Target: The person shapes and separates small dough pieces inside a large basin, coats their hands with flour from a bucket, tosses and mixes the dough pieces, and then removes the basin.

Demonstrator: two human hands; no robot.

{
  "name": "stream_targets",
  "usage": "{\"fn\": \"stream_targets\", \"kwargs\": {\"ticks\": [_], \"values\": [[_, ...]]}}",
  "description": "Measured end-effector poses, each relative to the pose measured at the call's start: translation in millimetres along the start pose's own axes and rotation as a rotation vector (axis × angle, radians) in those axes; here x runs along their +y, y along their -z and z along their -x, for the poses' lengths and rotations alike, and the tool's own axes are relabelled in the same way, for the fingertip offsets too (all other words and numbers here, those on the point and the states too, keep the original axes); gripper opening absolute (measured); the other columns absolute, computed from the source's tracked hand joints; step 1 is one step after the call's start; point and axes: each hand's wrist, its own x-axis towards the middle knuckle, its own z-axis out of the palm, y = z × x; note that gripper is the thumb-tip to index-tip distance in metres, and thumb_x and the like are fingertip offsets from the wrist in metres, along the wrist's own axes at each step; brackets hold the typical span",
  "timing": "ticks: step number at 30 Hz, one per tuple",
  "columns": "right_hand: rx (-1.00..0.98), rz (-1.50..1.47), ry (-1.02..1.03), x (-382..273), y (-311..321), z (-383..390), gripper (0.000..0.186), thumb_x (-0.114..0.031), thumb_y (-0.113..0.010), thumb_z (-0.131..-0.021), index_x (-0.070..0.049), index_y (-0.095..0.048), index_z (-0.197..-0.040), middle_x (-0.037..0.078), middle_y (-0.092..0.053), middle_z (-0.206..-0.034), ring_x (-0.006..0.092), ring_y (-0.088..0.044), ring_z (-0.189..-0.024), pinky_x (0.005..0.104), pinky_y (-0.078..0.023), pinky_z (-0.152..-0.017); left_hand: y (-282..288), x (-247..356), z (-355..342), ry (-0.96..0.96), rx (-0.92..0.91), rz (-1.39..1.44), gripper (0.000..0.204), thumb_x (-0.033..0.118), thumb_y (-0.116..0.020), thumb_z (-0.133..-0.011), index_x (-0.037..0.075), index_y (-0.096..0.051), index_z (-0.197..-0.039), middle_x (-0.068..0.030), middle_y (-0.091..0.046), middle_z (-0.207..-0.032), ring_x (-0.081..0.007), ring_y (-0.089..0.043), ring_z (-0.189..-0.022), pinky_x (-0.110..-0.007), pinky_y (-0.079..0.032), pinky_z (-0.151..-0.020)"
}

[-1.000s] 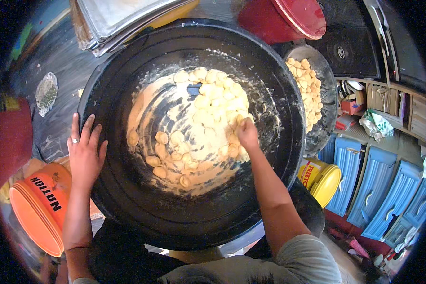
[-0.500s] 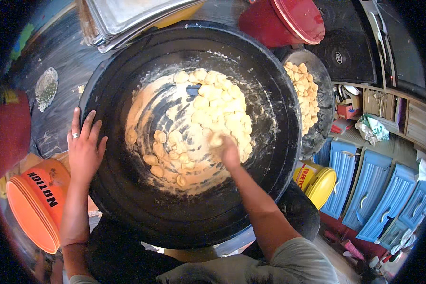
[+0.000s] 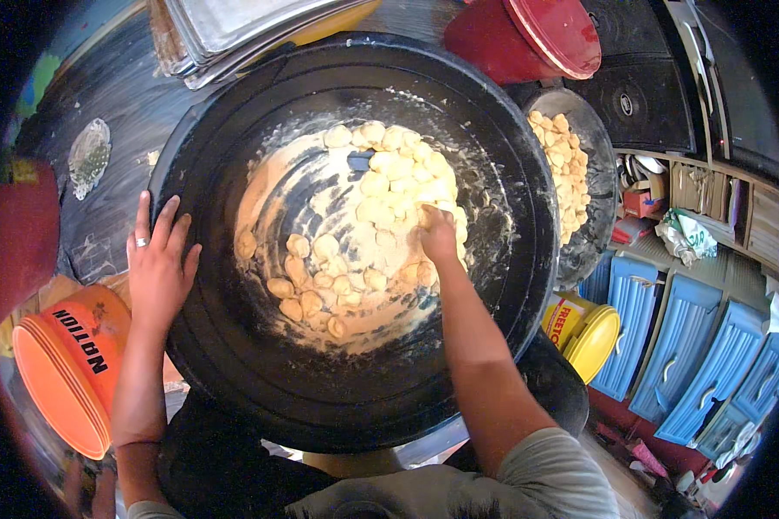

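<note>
Head view: I observe the left hand point(image 3: 159, 259) laid open on the left rim of the black tub point(image 3: 320, 394), fingers spread. The right hand point(image 3: 438, 232) is inside, its fingers curled at the near right part of a heap of pale dough balls point(image 3: 398, 182); I cannot tell whether it grips one. Coated dough balls point(image 3: 324, 248) lie loose in the near left part of the tub floor, amid flour point(image 3: 262, 195). More dough balls point(image 3: 564, 177) fill part of a dark basin point(image 3: 595, 195) just beyond the right rim. An orange bucket point(image 3: 82, 363) stands left of the tub.

Caution: heaped pieces touch one another; thin flour between them could, I judge, cause sticking or tearing when pulled apart. Excess fingertip pressure could flatten a piece. Uneven load on the left rim could tip or slide the tub.

Change from half a second earlier: the right hand has moved farther from the operator, back against the heap. One ball now lies at the loose group's right edge, where only flour showed. The left hand remains on the rim.
</note>
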Motion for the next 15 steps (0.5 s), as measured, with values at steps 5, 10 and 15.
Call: {"fn": "stream_targets", "kwargs": {"ticks": [5,10,15], "values": [[-0.097,-0.184,-0.087,5.4,6.6,0.7,0.017,-0.008,-0.060,-0.074,-0.005,-0.060,-0.091,0.015,-0.054,-0.084,0.0330,-0.055,-0.076,0.0393,-0.045,-0.071,-3.2,-5.7,3.9,0.008,-0.002,-0.011,0.036,0.020,-0.063,-0.077,0.006,-0.056,-0.110,-0.0077,-0.039,-0.134,-0.0323,-0.020,-0.133,-0.046,-0.033,-0.095],[0.014,-0.275,-0.003,-11.1,-14.5,85.1,0.012,-0.010,-0.059,-0.076,-0.002,-0.056,-0.085,0.012,-0.056,-0.073,0.0240,-0.055,-0.068,0.0339,-0.044,-0.062,-2.4,-3.6,0.8,0.007,-0.003,-0.020,0.036,0.020,-0.063,-0.076,0.006,-0.057,-0.108,-0.0076,-0.039,-0.134,-0.0323,-0.020,-0.133,-0.047,-0.033,-0.096],[-0.367,-0.555,-0.103,-64.2,-17.6,88.3,0.031,-0.012,-0.059,-0.077,-0.004,-0.053,-0.106,0.017,-0.057,-0.089,0.0288,-0.056,-0.082,0.0360,-0.045,-0.073,-1.1,-4.0,4.1,0.015,-0.003,-0.016,0.035,0.019,-0.064,-0.076,0.005,-0.057,-0.108,-0.0077,-0.040,-0.134,-0.0328,-0.020,-0.133,-0.047,-0.033,-0.096]]}}
